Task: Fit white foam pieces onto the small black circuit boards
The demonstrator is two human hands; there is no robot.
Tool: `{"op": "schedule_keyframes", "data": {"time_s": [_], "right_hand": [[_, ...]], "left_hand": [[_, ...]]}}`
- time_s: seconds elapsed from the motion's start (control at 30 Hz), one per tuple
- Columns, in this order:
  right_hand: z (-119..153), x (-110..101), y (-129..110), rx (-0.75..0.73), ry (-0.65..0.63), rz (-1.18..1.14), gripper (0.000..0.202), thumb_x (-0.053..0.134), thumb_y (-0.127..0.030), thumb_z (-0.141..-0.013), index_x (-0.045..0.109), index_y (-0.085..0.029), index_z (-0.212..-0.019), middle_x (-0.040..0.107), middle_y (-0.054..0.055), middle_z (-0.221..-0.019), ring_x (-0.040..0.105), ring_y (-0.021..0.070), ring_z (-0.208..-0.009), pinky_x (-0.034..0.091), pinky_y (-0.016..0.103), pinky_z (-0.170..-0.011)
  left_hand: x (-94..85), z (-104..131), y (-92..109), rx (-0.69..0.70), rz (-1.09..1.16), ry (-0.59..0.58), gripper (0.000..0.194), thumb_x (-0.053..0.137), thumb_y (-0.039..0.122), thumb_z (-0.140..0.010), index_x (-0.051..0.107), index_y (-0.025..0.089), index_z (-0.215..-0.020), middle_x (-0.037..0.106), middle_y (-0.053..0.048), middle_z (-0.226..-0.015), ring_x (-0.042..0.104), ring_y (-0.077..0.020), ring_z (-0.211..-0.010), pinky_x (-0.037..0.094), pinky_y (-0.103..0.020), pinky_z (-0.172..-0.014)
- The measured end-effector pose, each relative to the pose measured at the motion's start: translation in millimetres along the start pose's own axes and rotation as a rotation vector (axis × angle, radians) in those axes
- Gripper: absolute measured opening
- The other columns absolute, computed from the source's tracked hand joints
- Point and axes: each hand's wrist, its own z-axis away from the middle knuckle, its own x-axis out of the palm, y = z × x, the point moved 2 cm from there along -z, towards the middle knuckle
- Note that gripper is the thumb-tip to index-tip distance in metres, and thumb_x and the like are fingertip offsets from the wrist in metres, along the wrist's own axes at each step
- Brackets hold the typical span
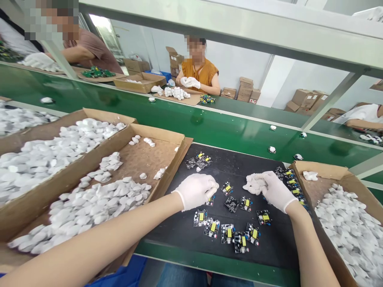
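Gripping white pieces (253, 184): right hand (277, 192) | left hand (196, 192): fingertips bunched, grip unclear | circuit boards (227, 188): between them

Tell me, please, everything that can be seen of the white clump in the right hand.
The white clump is lumpy and matte, made of rounded bits crowded together; it looks soft, but its material is unclear. It sticks out leftward from the white-gloved right hand, which grips its right end over the black mat. Whether its underside touches the mat is hidden.
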Motion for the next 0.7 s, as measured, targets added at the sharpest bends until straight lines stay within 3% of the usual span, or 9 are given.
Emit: {"op": "schedule_keyframes", "data": {"time_s": [0.1,0.33,0.57,0.7], "right_hand": [[-1,-1,2,0.012,-0.007,-0.016,0.040,0.048,0.003,-0.066,0.069,-0.019,-0.092,0.061,0.007,-0.096,0.061,0.0188,-0.089,0.046,0.033,-0.087],[-5,-2,13,0.158,0.083,-0.167,0.013,0.064,-0.017,-0.063,0.067,-0.020,-0.074,0.062,0.001,-0.066,0.056,0.0171,-0.064,0.043,0.031,-0.071],[-13,10,28,0.292,0.135,-0.701,0.018,0.060,-0.032,-0.068,0.061,-0.016,-0.077,0.062,0.002,-0.059,0.055,0.0147,-0.050,0.045,0.028,-0.050],[-14,13,27,0.280,0.096,-1.037,0.017,0.064,-0.031,-0.067,0.061,-0.016,-0.075,0.067,0.007,-0.068,0.061,0.0175,-0.059,0.047,0.028,-0.052]], "left_hand": [[-0.1,0,0,-0.006,-0.002,-0.001,0.023,0.046,0.023,-0.086,0.068,0.021,-0.083,0.069,-0.003,-0.082,0.065,-0.0155,-0.078,0.048,-0.027,-0.074],[0.4,0,-1,-0.012,-0.011,-0.009,0.023,0.046,0.024,-0.086,0.068,0.021,-0.085,0.069,-0.003,-0.084,0.065,-0.0158,-0.080,0.048,-0.027,-0.075],[0.3,-1,0,-0.019,-0.021,-0.028,0.023,0.046,0.024,-0.087,0.068,0.021,-0.086,0.070,-0.003,-0.086,0.065,-0.0161,-0.080,0.048,-0.028,-0.075],[-0.2,-1,3,-0.023,-0.017,-0.046,0.023,0.046,0.024,-0.086,0.069,0.021,-0.088,0.070,-0.003,-0.087,0.065,-0.0165,-0.081,0.049,-0.028,-0.075]]}}
